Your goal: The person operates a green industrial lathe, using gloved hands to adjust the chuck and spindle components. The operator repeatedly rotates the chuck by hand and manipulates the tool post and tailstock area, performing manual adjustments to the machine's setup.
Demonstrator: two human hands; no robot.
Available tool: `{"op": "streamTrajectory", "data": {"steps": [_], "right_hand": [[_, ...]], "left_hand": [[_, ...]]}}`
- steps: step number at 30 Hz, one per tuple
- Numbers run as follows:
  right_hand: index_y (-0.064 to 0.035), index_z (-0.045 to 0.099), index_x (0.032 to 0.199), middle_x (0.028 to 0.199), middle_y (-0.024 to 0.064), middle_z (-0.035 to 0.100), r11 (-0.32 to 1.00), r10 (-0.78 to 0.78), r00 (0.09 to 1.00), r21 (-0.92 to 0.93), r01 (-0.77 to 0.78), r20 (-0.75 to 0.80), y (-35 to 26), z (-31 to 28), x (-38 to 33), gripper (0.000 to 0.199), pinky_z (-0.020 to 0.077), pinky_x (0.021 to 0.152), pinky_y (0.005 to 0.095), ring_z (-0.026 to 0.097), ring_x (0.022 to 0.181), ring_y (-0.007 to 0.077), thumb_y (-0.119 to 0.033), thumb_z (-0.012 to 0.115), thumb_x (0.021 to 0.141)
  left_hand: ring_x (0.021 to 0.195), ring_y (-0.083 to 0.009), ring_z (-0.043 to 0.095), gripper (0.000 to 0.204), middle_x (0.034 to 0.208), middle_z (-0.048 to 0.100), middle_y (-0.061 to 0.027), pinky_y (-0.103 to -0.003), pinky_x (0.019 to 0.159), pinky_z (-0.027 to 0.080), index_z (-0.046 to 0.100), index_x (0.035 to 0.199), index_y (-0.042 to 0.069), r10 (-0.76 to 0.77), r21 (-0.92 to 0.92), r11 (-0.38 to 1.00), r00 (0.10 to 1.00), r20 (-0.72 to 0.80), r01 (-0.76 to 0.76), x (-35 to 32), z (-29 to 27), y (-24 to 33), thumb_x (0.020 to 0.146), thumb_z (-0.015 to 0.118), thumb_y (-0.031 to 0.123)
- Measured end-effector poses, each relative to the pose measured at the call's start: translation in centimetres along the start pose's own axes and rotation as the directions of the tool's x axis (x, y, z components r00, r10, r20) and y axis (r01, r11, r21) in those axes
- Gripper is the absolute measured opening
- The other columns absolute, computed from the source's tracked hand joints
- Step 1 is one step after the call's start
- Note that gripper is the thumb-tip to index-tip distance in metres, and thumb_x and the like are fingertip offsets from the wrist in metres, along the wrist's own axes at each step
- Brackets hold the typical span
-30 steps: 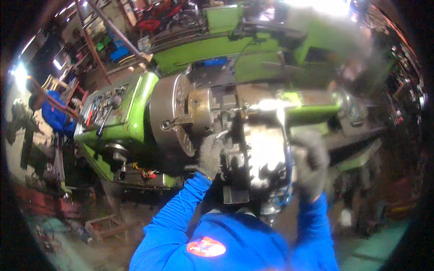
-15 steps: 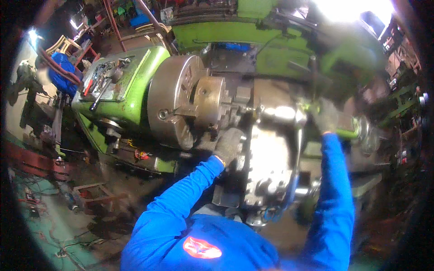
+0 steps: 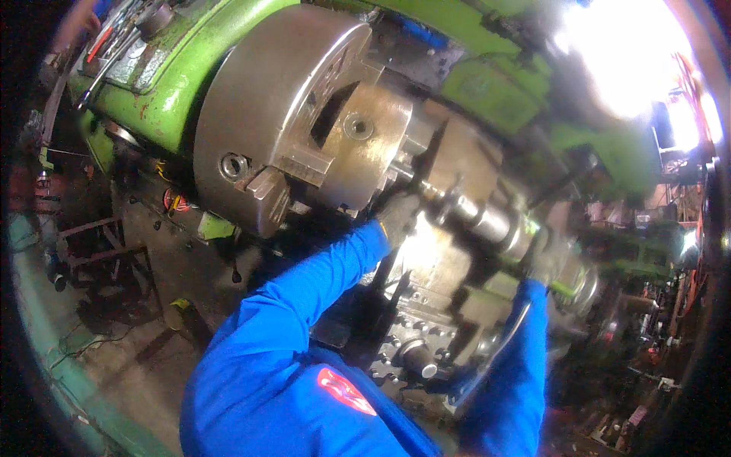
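Observation:
A large steel lathe chuck [image 3: 266, 99] grips a smaller brassy-toned chuck [image 3: 369, 141] in its jaws. Facing it from the right is the tailstock's bright steel spindle [image 3: 491, 222], with a thin tool [image 3: 432, 190] at its tip. My gloved left hand [image 3: 400, 215] reaches in just below that tool, close to the small chuck; its fingers are dark and hidden. On the tailstock's near side, by its green body [image 3: 525, 228], is my gloved right hand [image 3: 541, 257]. Motion smears its fingers, so its grip does not show.
The bolted tool post [image 3: 415, 354] stands between my forearms. Left is the green headstock [image 3: 164, 103] with loose tools on top. A hose [image 3: 512, 335] runs by my right forearm. A metal frame [image 3: 106, 255] stands on the floor at left.
My view has come nearer the chuck and tilted. My left hand has moved from beside the carriage up to the tool tip. My right hand is now on the tailstock's near side.

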State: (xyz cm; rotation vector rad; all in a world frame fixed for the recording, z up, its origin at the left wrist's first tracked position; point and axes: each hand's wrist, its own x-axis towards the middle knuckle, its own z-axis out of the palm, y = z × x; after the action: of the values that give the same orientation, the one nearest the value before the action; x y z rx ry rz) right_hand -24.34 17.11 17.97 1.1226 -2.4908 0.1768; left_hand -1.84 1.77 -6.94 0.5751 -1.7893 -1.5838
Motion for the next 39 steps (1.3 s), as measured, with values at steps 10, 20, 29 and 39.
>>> {"op": "streamTrajectory", "data": {"steps": [10,20,29,39], "right_hand": [[-0.0051,0.066,0.115,0.126,0.0184,0.06,0.995,-0.031,0.999,-0.092,0.033,0.016,-0.1,0.0,0.1,0.041,0.0361,0.106,0.0486,0.049,0.123,0.0388,-0.036,0.049,0.094],[-0.0032,0.066,0.11,0.122,0.0201,0.061,0.999,-0.037,0.999,-0.03,0.036,-0.027,-1.1,-0.9,-0.1,0.038,0.0365,0.105,0.0492,0.05,0.121,0.0396,-0.033,0.048,0.094],[-0.0033,0.067,0.109,0.12,0.0197,0.062,0.999,-0.049,0.999,0.007,0.049,0.007,-0.9,-0.9,0.0,0.037,0.0371,0.104,0.0488,0.051,0.12,0.0392,-0.031,0.048,0.094],[-0.004,0.067,0.109,0.121,0.0196,0.063,0.999,-0.041,0.999,-0.028,0.041,0.005,-0.1,-0.1,-0.1,0.039,0.037,0.105,0.0485,0.05,0.123,0.0391,-0.034,0.047,0.094]], "left_hand": [[0.063,-0.0111,0.056,0.016,0.081,0.063,-0.0059,-0.023,0.052,0.044,0.061,0.093,0.005,-0.435,-0.753,0.457,0.857,0.276,0.475,2.3,-1.1,7.3,0.094,0.047,0.01],[0.068,-0.0139,0.06,0.015,0.082,0.067,-0.0059,-0.026,0.059,0.048,0.063,0.089,0.007,-0.508,-0.918,0.044,0.8,0.32,0.395,3.8,-0.3,8.2,0.092,0.051,0.014],[0.07,-0.0203,0.062,0.015,0.083,0.067,-0.0104,-0.035,0.064,0.049,0.064,0.093,0.004,-0.325,-0.755,0.647,0.933,-0.155,0.1,2.7,1.2,7.7,0.09,0.056,0.016],[0.066,-0.0187,0.061,0.021,0.082,0.066,-0.0091,-0.031,0.057,0.048,0.064,0.096,0.004,-0.363,-0.834,0.536,0.928,-0.084,0.134,3.1,1.9,9.0,0.094,0.052,0.021]]}}
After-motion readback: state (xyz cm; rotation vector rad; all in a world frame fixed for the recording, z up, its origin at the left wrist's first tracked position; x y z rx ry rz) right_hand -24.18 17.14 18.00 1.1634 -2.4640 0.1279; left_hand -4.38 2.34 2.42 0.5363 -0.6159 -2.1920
